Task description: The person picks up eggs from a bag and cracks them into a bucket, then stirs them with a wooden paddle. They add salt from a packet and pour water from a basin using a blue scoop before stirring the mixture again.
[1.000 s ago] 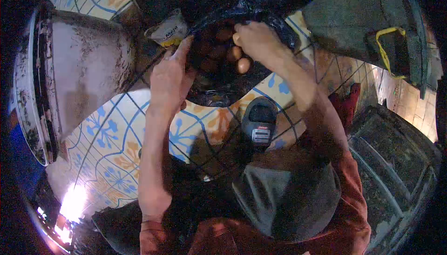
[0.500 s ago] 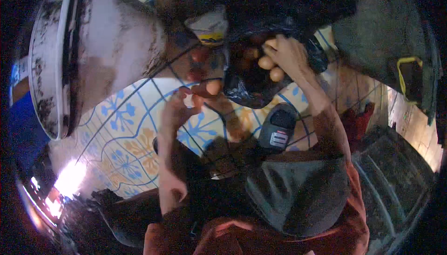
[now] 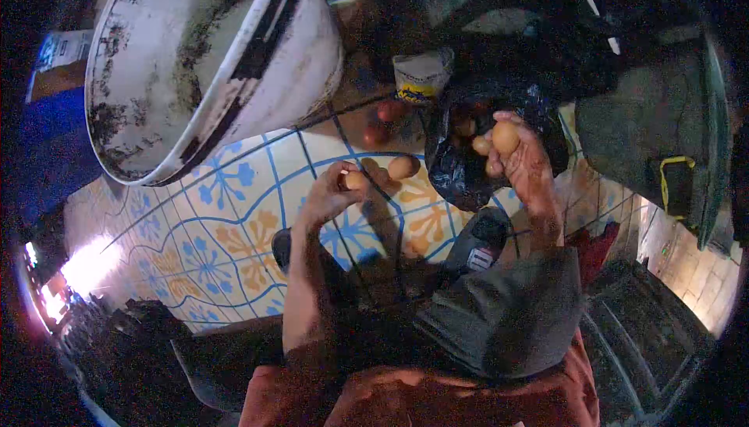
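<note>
The person's left hand [image 3: 321, 195] curls around a brown egg [image 3: 354, 181]; a loose egg [image 3: 403, 167] lies on the tile floor [image 3: 238, 228] between two and three o'clock from it. The right hand [image 3: 530, 168] holds another egg [image 3: 505, 138] over the black plastic bag [image 3: 454, 171]; whether it also grips the eggs by its fingers [image 3: 520, 121] cannot be told. The white bucket [image 3: 324, 76] sits towards eleven o'clock
</note>
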A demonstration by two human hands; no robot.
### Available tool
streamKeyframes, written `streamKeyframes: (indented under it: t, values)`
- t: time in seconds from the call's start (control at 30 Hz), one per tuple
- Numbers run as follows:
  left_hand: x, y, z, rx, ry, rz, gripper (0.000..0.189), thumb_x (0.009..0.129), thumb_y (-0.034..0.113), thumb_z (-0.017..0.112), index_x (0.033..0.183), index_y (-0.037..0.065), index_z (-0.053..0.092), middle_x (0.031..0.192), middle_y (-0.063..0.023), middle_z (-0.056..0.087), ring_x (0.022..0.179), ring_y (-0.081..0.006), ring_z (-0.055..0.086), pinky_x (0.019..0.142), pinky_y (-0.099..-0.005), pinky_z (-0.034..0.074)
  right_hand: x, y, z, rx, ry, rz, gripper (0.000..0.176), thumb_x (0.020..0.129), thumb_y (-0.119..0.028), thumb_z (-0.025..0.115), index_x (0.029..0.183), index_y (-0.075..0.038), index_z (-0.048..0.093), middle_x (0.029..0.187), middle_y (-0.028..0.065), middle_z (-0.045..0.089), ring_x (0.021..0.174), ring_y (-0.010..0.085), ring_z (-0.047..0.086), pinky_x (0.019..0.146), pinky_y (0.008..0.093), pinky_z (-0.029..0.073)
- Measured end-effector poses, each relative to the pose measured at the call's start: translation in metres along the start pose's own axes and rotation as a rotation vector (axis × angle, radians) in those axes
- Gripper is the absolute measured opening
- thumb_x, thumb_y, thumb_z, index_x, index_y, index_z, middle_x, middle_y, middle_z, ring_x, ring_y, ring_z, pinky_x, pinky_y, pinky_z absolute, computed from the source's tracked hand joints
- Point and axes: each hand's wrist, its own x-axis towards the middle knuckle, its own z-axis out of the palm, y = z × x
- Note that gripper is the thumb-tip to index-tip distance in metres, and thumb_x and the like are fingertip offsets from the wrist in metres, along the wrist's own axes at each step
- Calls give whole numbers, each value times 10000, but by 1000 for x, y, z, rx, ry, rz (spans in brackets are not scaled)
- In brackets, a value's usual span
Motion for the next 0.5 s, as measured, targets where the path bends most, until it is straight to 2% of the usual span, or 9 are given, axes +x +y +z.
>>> streamKeyframes:
  t: [0.03,0.1,0.17,0.23,0.27,0.37,0.4,0.43,0.5]
  values:
    - [-3,23,-4,-139,-69,6,441,714,43,730,1116,77,554,888,-10,635,824,-112,598,717,-265,490,-3,-2,9,-72,3,-31,435,903,-310,526,1274,-86,488,958,104,612,717,162,593,589,262,471]
    - [-23,83,-14,-24,-124,-2,468,718,37,734,1145,78,547,949,8,615,860,-110,583,768,-262,474,-5,-6,29,-218,2,-98,471,880,-304,562,1293,-93,476,944,93,624,647,156,592,521,252,450]
    - [-45,152,-16,121,-178,123,491,724,65,744,1169,75,538,1029,-8,593,929,-130,569,844,-280,466,-13,-32,68,-289,-22,-81,521,834,-260,612,1292,-59,467,962,85,620,665,151,585,547,240,446]
    - [-81,222,-11,25,-226,241,557,680,134,778,1185,62,553,1076,-18,594,980,-147,578,889,-288,450,-22,-58,104,-449,-54,-165,541,816,-261,640,1288,-61,467,957,87,618,671,149,580,555,239,445]
    - [-99,250,-14,145,-221,336,585,658,160,791,1186,50,562,1090,-28,600,1000,-155,583,901,-288,447,-22,-71,117,-457,-61,-105,555,793,-232,685,1276,-52,481,1002,88,611,760,138,586,628,245,471]
    - [-128,295,-36,211,-91,598,616,630,184,802,1183,28,578,1126,-57,605,1057,-170,582,932,-289,434,-22,-100,170,-656,-97,-340,556,779,-168,726,1271,-45,498,1061,78,603,886,140,590,747,264,496]
    - [-133,311,-44,141,-4,522,609,643,170,800,1188,18,575,1138,-69,602,1074,-173,574,944,-291,431,-24,-109,190,-656,-74,-377,564,766,-98,746,1273,-40,506,1103,74,590,989,148,574,852,280,483]
    - [-137,326,-52,64,84,449,602,655,156,798,1193,7,571,1149,-82,600,1090,-175,567,955,-294,428,-21,-112,206,-658,-71,-465,572,763,-85,749,1278,-39,504,1103,76,590,989,155,579,862,285,482]
    - [-111,326,-81,102,195,592,555,698,104,782,1202,15,568,1156,-71,598,1083,-166,561,956,-296,435,-15,-118,238,-652,-57,-641,588,759,-59,755,1287,-37,498,1102,79,590,989,169,587,882,295,480]
